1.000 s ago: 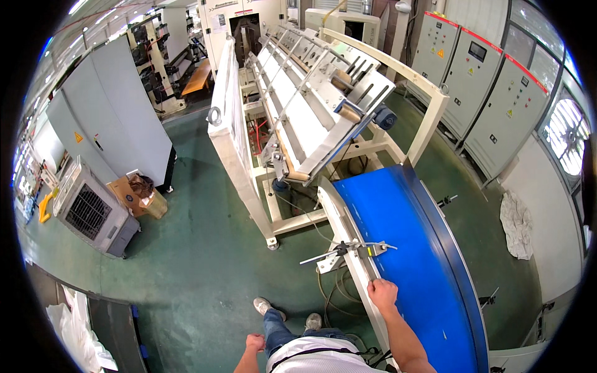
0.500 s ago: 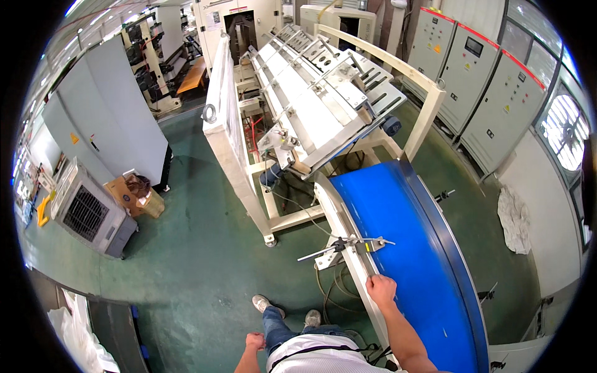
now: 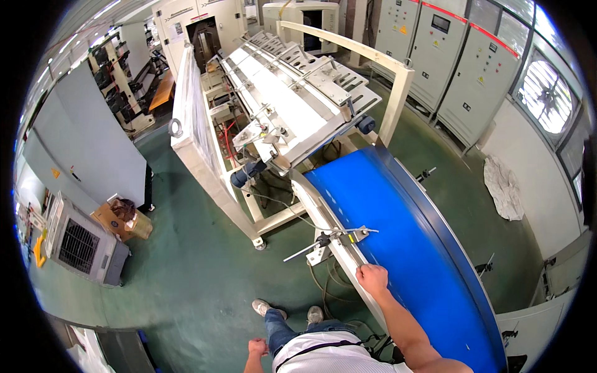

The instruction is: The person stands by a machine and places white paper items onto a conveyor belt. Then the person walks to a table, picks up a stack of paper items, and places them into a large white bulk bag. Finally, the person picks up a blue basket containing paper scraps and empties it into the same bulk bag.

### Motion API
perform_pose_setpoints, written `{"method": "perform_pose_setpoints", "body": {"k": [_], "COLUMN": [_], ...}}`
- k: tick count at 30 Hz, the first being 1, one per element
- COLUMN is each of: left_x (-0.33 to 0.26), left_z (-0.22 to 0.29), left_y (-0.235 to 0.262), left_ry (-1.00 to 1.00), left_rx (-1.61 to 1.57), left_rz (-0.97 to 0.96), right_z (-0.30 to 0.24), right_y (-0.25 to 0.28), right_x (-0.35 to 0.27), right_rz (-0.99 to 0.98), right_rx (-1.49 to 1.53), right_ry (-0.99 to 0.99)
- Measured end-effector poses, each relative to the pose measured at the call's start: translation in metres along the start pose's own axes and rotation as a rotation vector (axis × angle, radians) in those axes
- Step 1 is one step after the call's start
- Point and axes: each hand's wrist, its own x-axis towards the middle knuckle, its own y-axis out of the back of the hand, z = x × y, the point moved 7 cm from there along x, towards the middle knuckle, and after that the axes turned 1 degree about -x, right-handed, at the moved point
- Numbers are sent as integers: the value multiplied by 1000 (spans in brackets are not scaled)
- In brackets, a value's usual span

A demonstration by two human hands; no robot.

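My right hand [image 3: 373,280] is closed over the pale side rail [image 3: 343,253] of a curved conveyor, its arm stretched forward. Beside that hand runs the conveyor's smooth blue belt [image 3: 398,230]. Just beyond the hand, a metal rod with a small sensor bracket [image 3: 359,235] is clamped across the rail. My left hand [image 3: 257,347] hangs by my left hip, fingers curled in, with nothing visible in it.
Ahead stands a cream machine frame [image 3: 208,186] carrying a long slatted metal bed [image 3: 292,105]. Grey control cabinets [image 3: 476,87] line the right wall. To the left are an air cooler [image 3: 87,239], a cardboard box [image 3: 112,217] and a tall grey cabinet [image 3: 87,137]. Cables [image 3: 323,283] lie beneath the conveyor.
The view has turned somewhat to the right, so the machine and cabinets sit further left in the picture. My right hand stays on the rail; my left hand remains by my hip.
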Motion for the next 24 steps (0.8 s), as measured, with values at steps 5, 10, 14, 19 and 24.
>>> {"method": "perform_pose_setpoints", "body": {"k": [5,10,14,19,24], "left_x": [13,23,21,26,27], "left_z": [-14,-16,-15,-24,-14], "left_y": [9,-10,-13,-14,-16], "left_ry": [-197,-918,-981,-785,-806], "left_rx": [118,881,889,940,981], "left_rz": [73,394,343,317,273], "right_z": [-5,1,7,-1,16], "right_y": [1,0,-1,11,-17], "right_x": [3,-7,-8,1,-14], "right_rz": [-77,-231,-229,-385,-355], "right_rx": [-9,4,90,80,62], "right_ry": [-8,-29,-48,-122,-70]}}
